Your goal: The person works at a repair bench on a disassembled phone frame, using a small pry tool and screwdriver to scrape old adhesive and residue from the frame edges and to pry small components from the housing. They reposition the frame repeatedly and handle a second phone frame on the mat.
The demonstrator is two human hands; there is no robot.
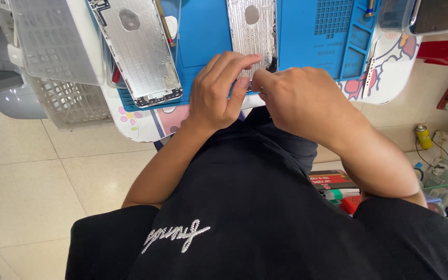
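A silver phone back housing [252, 28] lies on the blue work mat [307, 36], its near end under my hands. My left hand [219, 91] rests on that near end, fingers curled over the housing's lower edge. My right hand [296, 101] is closed right beside it, thumb and fingers pinched at the housing's bottom corner; what it pinches is hidden. A second silver housing [141, 49] lies tilted on the mat to the left, apart from both hands.
White plastic baskets [58, 62] stand at the left of the small patterned table [390, 67]. A clear plastic box [423, 15] sits at the top right. Boxes and clutter [338, 186] lie on the tiled floor at right, with a yellow can [423, 137].
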